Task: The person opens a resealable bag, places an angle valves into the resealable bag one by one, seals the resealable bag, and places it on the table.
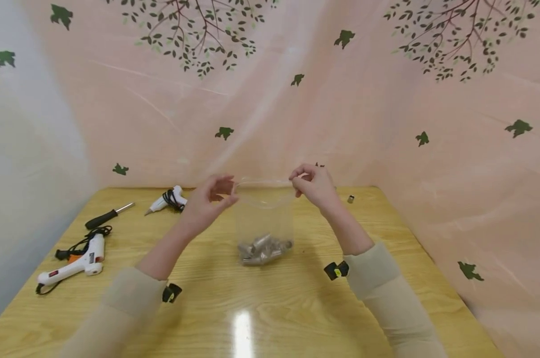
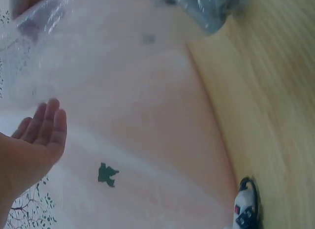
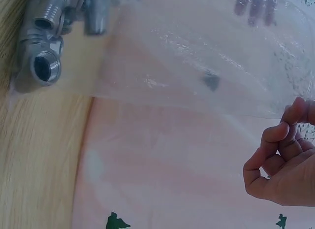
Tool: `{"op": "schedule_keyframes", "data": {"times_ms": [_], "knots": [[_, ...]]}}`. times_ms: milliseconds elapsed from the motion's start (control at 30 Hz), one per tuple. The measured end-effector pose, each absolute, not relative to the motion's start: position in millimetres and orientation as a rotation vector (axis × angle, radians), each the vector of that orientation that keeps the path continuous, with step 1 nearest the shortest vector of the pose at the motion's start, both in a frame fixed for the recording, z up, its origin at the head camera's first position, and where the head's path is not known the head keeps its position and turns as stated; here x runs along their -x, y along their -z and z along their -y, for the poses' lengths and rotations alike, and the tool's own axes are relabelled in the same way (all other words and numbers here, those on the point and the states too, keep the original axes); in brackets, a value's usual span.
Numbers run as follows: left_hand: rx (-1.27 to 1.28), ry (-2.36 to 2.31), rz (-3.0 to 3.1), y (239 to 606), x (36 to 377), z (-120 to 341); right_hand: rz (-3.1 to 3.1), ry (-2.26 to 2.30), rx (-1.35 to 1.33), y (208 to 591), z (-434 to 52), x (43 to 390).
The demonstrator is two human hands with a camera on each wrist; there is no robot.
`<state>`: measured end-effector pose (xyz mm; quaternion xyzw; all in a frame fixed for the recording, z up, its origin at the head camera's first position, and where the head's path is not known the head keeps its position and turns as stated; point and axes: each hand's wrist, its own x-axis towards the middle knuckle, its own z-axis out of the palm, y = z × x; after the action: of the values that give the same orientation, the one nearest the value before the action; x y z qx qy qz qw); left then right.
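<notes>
A person's two hands hold up a clear plastic bag [image 1: 264, 219] above a wooden table [image 1: 297, 308]; the right hand [image 1: 315, 185] pinches the bag's top edge between curled fingers [image 3: 275, 150] and thumb, while the left hand [image 1: 209, 199] sits at the opposite corner of the rim, its fingers [image 2: 49, 123] straight and relaxed in the wrist view, and whether they grip the film cannot be told; the bag hangs between the two sets of fingertips, its mouth level with them, its bottom sagging below with a cluster of threaded metal fittings [image 1: 263, 248] resting on the table; beyond the left fingers lie a small glue gun [image 1: 167, 200] and a screwdriver [image 1: 106, 217]; a larger glue gun [image 1: 75, 262] lies farther out; a small metal nut [image 1: 350, 199] sits just past the right hand.
</notes>
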<state>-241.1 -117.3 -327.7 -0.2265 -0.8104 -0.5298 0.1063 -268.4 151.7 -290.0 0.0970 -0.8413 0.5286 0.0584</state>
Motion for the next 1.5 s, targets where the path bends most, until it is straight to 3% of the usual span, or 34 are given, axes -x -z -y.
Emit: {"op": "schedule_keyframes", "data": {"times_ms": [133, 333, 667, 933, 1233, 1500], "knots": [[0.451, 1.576, 2.338, 332.4, 225.2, 101.7, 2.519, -1.64, -0.277, 293.3, -155.0, 268.7], [0.344, 1.632, 2.191, 323.9, 213.3, 94.9, 2.481, -1.678, -0.26, 297.3, -160.0, 270.9], [0.463, 1.646, 2.067, 331.6, 252.4, 104.1, 2.572, -1.524, -0.278, 294.2, -166.1, 265.2], [0.504, 1.509, 2.047, 352.1, 259.6, 111.1, 2.375, -1.187, -0.519, 297.7, -152.1, 256.5], [0.597, 1.301, 2.11, 351.0, 249.6, 108.7, 2.171, -0.702, -1.083, 290.8, -101.6, 257.2], [0.673, 1.195, 2.03, 347.3, 244.1, 103.9, 2.301, -0.503, -1.221, 286.9, -79.9, 265.3]]}}
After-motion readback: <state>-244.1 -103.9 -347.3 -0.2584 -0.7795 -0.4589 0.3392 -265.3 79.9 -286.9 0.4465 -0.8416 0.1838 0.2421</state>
